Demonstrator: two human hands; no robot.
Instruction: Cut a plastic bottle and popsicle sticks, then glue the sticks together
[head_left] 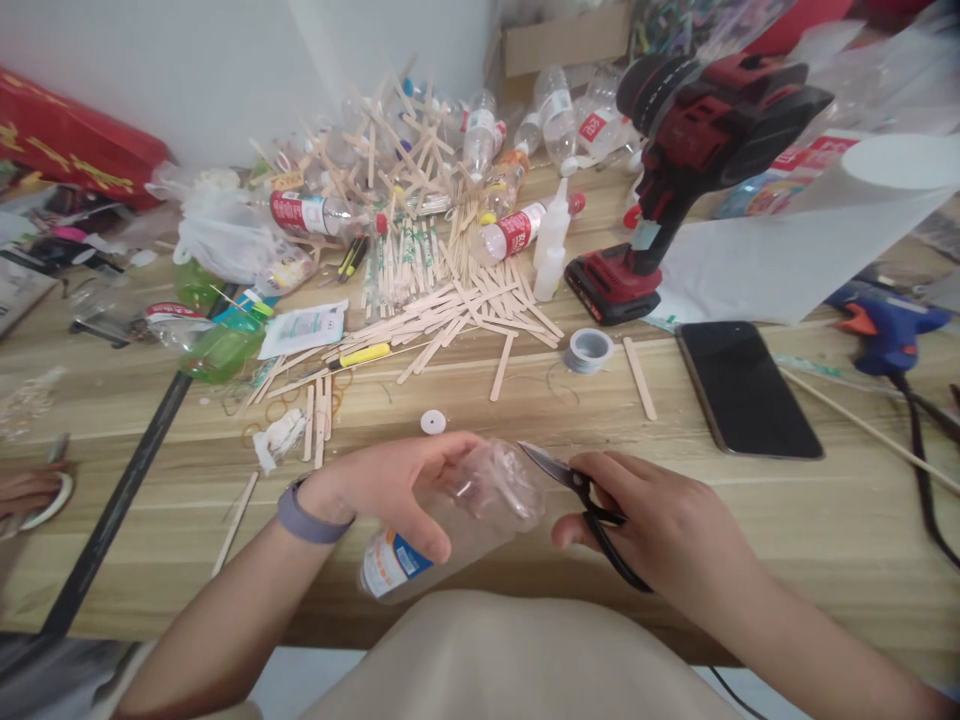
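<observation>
My left hand [405, 487] is wrapped around a clear plastic bottle [480, 545] lying on its side at the table's near edge. A blue, white and orange label [396, 562] shows at the bottle's left end; the other end, towards the right, looks crumpled. In my right hand [652, 510] is a pair of scissors [581, 485] with black handles. The blades point up and left, close beside the bottle's crumpled end; I cannot tell whether they touch it. A small white disc [433, 422] lies just beyond my left hand.
Wooden craft sticks [465, 310] and several plastic bottles [517, 232] crowd the back. At right stand a red cordless drill [660, 180], a black phone [750, 390] and a blue glue gun [892, 325]. Another person's hand [30, 492] is at far left, by a roll of tape [51, 505].
</observation>
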